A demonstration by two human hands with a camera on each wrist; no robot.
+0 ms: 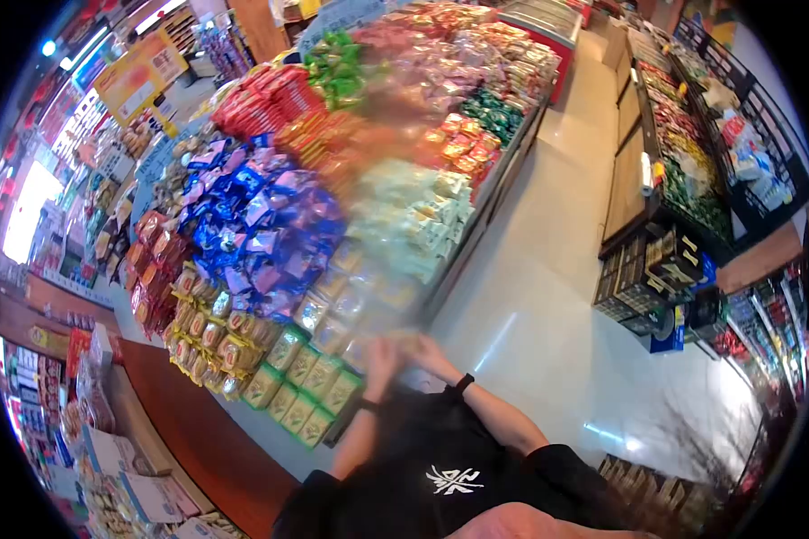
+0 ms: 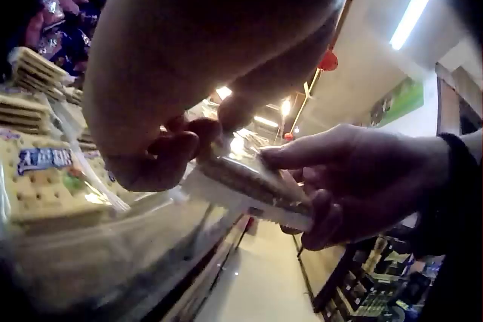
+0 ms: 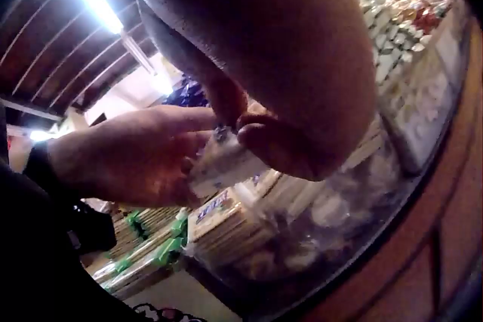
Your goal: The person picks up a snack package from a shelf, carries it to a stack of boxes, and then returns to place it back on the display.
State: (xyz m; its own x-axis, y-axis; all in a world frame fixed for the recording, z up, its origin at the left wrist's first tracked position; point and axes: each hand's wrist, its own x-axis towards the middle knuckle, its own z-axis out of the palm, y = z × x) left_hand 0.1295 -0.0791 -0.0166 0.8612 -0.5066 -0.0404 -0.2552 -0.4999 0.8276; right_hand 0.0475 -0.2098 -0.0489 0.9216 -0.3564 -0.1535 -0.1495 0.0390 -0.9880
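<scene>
A small packet of crackers (image 2: 253, 186) in clear, whitish wrap is held between both hands at the near corner of a display stand. My right hand (image 1: 433, 359) grips one end, with the thumb on top and fingers curled beneath in the left wrist view. The fingertips of my left hand (image 1: 383, 366) pinch the other end. In the right wrist view the packet (image 3: 226, 167) shows its pale side, partly hidden by the fingers. Close beside the hands lie more wrapped cracker packs (image 2: 45, 178) with a blue label.
Green-edged packs (image 1: 306, 382) stand in rows left of the hands. Farther back are piles of blue packets (image 1: 252, 216), pale green packets (image 1: 413, 216) and red packets (image 1: 265, 103). A dark rim (image 1: 485, 216) edges the stand along the aisle floor (image 1: 503, 296). Shelving (image 1: 634, 162) lines the right.
</scene>
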